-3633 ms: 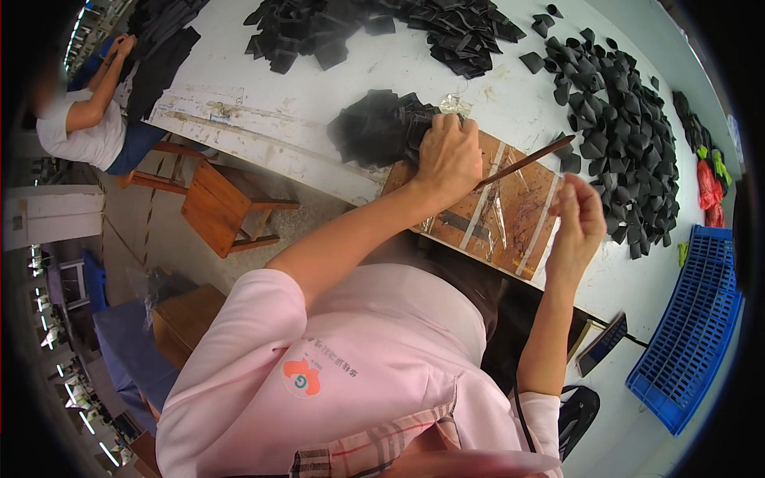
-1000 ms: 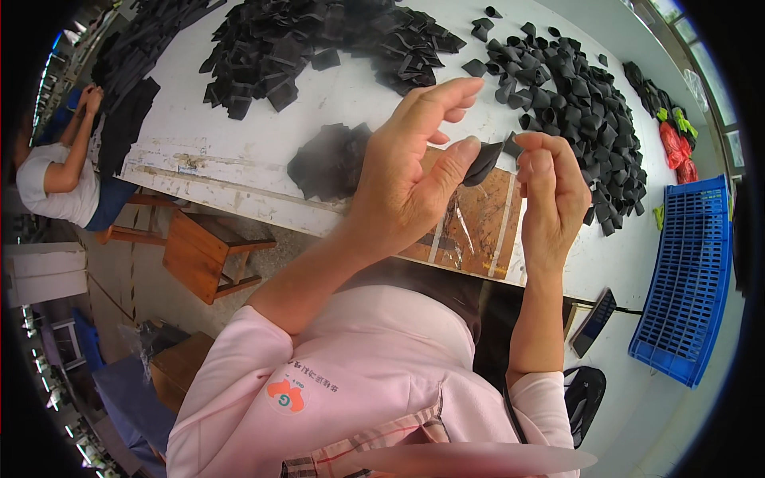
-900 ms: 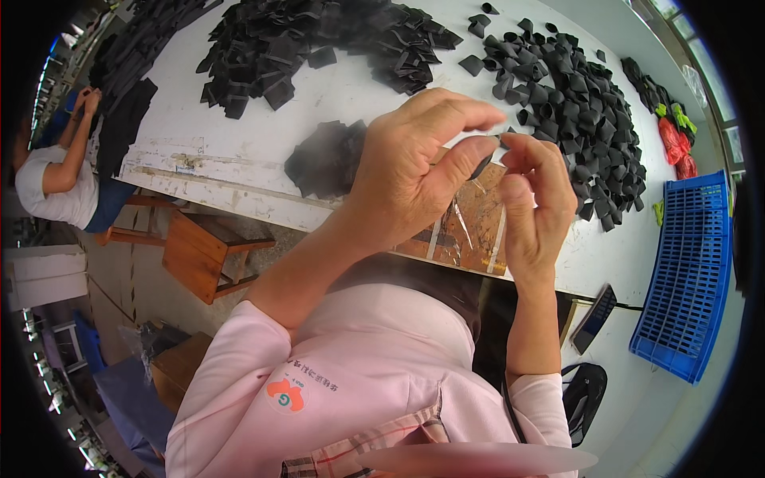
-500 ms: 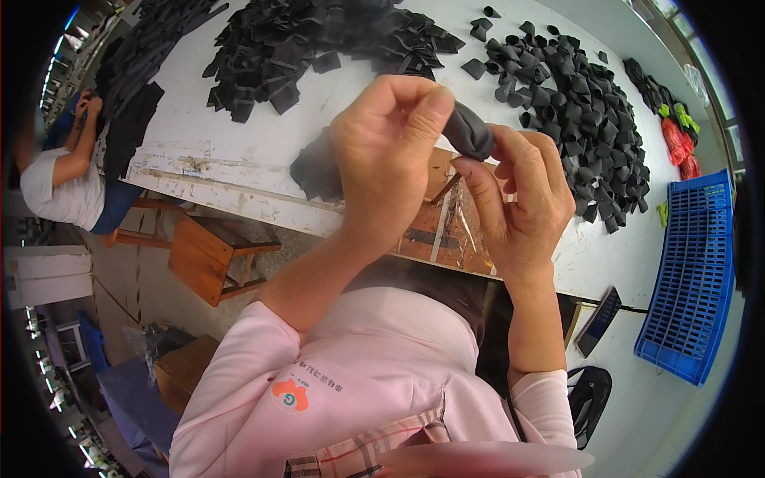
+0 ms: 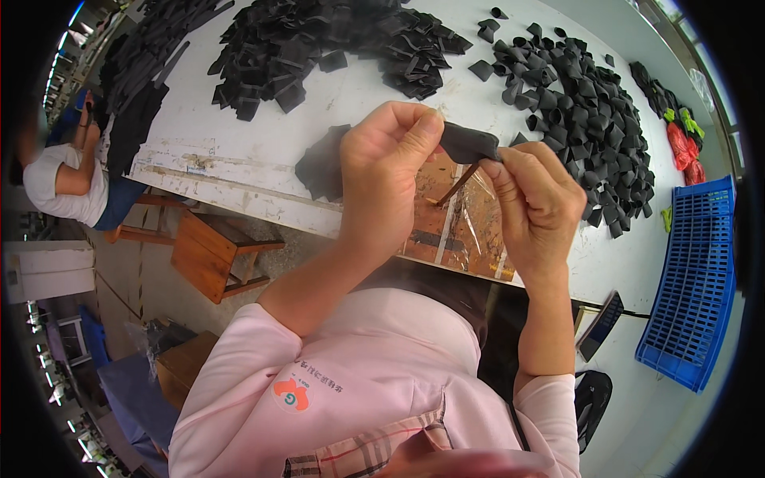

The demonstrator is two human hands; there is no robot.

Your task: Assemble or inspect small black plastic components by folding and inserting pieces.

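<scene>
Head view | we find the black piece (image 5: 470, 145) raised above the brown board (image 5: 482, 251) | left hand (image 5: 384, 163) pinches one end, right hand (image 5: 539, 191) the other, fingertips closed | we note curled black pieces (image 5: 599, 131) heaped right

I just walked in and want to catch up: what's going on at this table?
The person's left hand and right hand pinch opposite ends of a small black piece above the white table. A brown stick and a brown board show below it. A heap of rounded black pieces lies to the right. Another person is at far left.
</scene>
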